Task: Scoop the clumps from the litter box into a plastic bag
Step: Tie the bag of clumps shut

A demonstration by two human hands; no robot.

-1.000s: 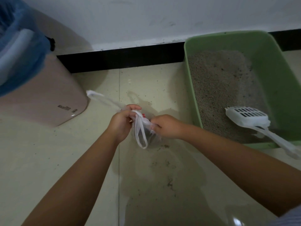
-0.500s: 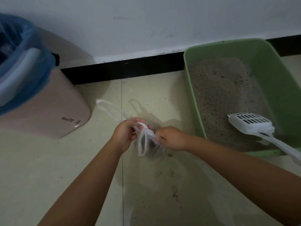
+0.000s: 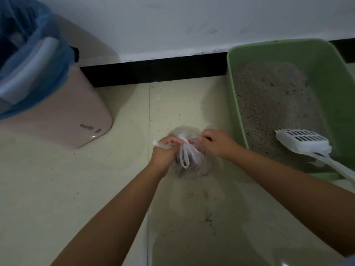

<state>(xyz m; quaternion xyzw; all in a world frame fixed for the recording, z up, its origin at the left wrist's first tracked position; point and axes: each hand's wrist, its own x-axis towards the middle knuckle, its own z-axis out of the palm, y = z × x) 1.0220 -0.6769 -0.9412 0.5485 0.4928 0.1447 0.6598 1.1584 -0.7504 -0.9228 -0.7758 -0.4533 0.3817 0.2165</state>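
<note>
Translucent white film makes up the plastic bag (image 3: 189,156), which sits on the pale tiled floor (image 3: 57,189) just left of the green litter box (image 3: 326,77). Its neck is bunched and twisted, thin handle loops hang down the front, a dark mass shows through the lower part, and a small red mark shows near the gather. The left hand (image 3: 165,152) clenches one twisted handle strip, a short end sticking out past the knuckles. The right hand (image 3: 215,144) pinches the bag's gathered top from the other side. Grey litter fills the box, and a white slotted scoop (image 3: 303,140) rests in it, handle over the near rim. A pink bin with a blue liner (image 3: 63,104) stands well to the left.
</note>
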